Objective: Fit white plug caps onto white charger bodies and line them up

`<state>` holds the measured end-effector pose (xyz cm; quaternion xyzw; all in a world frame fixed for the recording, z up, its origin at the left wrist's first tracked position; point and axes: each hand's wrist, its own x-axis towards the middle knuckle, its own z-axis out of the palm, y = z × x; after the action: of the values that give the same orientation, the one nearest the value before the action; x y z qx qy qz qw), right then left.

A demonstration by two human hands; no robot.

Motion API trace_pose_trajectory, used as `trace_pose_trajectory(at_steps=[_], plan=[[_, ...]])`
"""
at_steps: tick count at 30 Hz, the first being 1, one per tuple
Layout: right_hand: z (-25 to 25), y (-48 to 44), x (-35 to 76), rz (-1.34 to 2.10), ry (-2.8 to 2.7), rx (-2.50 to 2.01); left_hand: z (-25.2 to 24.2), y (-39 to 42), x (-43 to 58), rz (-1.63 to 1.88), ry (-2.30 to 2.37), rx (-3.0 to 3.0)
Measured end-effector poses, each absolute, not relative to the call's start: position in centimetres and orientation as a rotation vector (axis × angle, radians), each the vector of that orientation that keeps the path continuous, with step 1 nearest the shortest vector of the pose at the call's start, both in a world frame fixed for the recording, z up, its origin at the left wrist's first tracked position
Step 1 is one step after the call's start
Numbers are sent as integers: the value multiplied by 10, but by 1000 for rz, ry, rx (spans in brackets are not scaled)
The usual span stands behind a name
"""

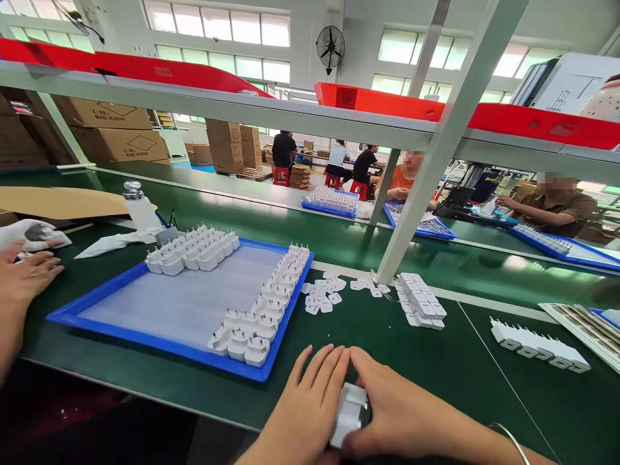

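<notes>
Near the table's front edge, my left hand (310, 400) and my right hand (400, 397) are closed around a white plug adapter (349, 413). Its white side shows between my palms, with a dark, shiny part on its right; the rest is hidden by my fingers. My fingertips meet above it. To the left lies a blue-rimmed tray (159, 352) with rows of white plug adapters (276, 294), pins up. Small white plates (323, 294) are scattered just beyond my hands. Farther right is a stack of white adapters (420, 298).
Another row of adapters (540, 345) lies at the right. A co-worker's hand (31, 274) rests by a white cloth (36, 234) at the far left, near a pump bottle (140, 206). A slanted white post (436, 155) rises behind the small plates.
</notes>
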<state>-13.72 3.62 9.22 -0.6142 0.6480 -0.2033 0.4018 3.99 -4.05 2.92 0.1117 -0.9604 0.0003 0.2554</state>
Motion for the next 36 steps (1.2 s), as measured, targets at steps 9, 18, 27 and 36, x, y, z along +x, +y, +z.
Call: trace_pose_trajectory(at_steps=[9,18,27,36], plan=[[82,3,-142,-591,1593,-1598,0,-47,15,-232,-2402,450],[34,-101,-212,-706,1782,-1581,-22,-50,26,-1267,-1804,655],[12,-113,-200,-927,1742,-1612,-7,-50,31,-1503,-1619,739],[41,-32,-182,-904,1276,-1348,-5,-44,30,-1484,-1654,746]])
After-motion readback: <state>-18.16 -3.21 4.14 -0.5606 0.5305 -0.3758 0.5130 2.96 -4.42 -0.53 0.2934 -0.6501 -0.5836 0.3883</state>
